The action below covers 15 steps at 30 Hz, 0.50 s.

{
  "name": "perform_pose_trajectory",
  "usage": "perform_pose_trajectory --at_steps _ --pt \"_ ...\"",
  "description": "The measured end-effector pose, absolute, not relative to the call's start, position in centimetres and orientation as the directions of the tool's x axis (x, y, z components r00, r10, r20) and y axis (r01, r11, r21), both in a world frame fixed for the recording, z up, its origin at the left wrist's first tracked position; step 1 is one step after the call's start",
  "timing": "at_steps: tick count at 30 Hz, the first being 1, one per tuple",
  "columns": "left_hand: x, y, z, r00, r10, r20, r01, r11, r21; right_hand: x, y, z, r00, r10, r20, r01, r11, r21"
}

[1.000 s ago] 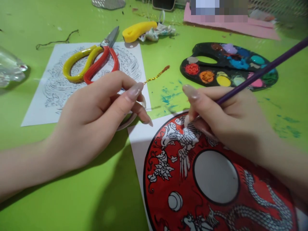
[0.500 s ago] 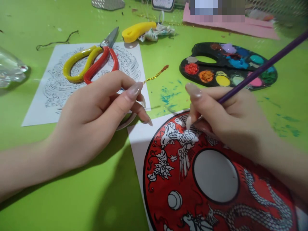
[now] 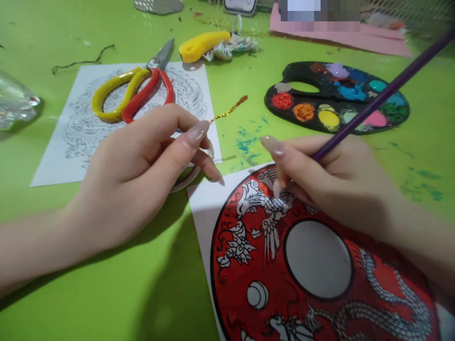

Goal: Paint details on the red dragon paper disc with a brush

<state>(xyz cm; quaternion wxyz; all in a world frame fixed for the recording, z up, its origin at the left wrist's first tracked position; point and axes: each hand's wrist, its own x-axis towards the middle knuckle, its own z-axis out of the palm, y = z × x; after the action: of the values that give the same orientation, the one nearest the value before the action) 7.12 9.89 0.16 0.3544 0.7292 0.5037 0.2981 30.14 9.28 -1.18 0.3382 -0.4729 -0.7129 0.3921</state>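
My right hand (image 3: 320,175) is closed round a paintbrush with a long purple handle (image 3: 377,102). Its lower end is hidden by my fingers, over the top of a round red picture (image 3: 234,265). That picture shows black-outlined white bird and dragon figures and a grey-white circle in the middle. To the left, my left hand (image 3: 149,166) hovers with thumb and forefinger pinched. From its fingertips sticks out a thin twisted gold cord (image 3: 227,113) with a reddish-brown end. A pale curved edge shows under this hand; what it belongs to is hidden.
A black paint palette (image 3: 309,90) holds several colours behind my right hand. Scissors with yellow and red handles (image 3: 142,97) lie on a line-drawn sheet (image 3: 53,166). Beyond are a yellow-handled tool (image 3: 204,46), crumpled tissue (image 3: 234,46) and pink paper (image 3: 330,35). Clear plastic (image 3: 16,102) lies left.
My right hand has shifted slightly left and down with the paintbrush, over the bird figure. My left hand stays nearly still.
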Motion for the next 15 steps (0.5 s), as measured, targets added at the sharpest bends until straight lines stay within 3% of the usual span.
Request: perform_pose_trajectory --at_steps 4,8,12,15 --pt "7.16 9.88 0.25 0.319 0.944 0.081 0.517 -0.245 0.821 29.98 9.36 -1.15 -0.256 0.964 0.068 0.386 0.166 -0.908" --pt "6.96 9.84 0.21 0.318 0.945 0.074 0.524 -0.24 0.817 30.06 9.46 -1.18 -0.293 0.951 0.097 0.42 0.219 -0.881" --pt "7.11 9.8 0.17 0.317 0.946 0.062 0.496 -0.221 0.84 30.05 9.78 -0.97 -0.283 0.959 0.02 0.245 0.093 -0.965" --pt "7.29 9.8 0.23 0.326 0.943 0.064 0.479 -0.223 0.849 29.91 9.92 -0.71 -0.26 0.966 -0.003 0.236 0.06 -0.97"
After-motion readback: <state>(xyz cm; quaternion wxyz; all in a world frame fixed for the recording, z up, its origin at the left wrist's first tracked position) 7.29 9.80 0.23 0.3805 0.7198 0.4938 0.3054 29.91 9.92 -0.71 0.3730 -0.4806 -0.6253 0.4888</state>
